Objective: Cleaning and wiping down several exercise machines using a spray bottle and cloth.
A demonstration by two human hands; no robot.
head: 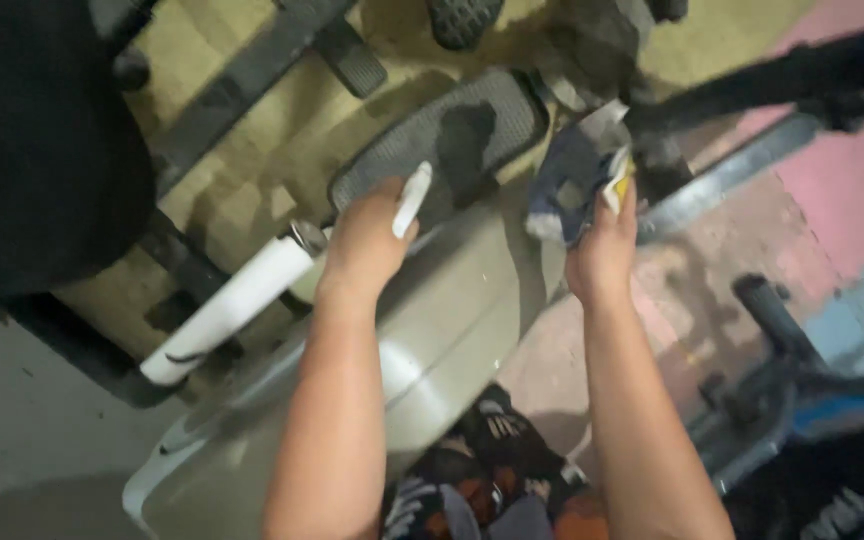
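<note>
Observed from the head camera, looking down along both forearms.

The right hand (604,250) was closed around a crumpled dark-blue rag (570,180) with a yellow and white patch. The rag stood out of the fist toward 12 o'clock, bunched, with no clear long axis. It lay against the edge of the black textured pedal (452,140), which sat at 10 o'clock from that hand. The right hand was the nearer of the two to the rag; the left did not touch it.

The left hand (367,240) rested at the near edge of the same pedal, knuckles up, fingers curled. It pinched a slim white stick (412,198), whose long axis ran from 7 to 1 o'clock across the pedal's lower edge. What the stick was could not be told.

The pedal's long axis ran from 8 to 2 o'clock. Below it lay the grey machine housing (452,310). A white tube (227,305) lay at 8 o'clock from the left hand, well apart from the rag.

Both forearms were extended forward, roughly parallel, wrists straight.
</note>
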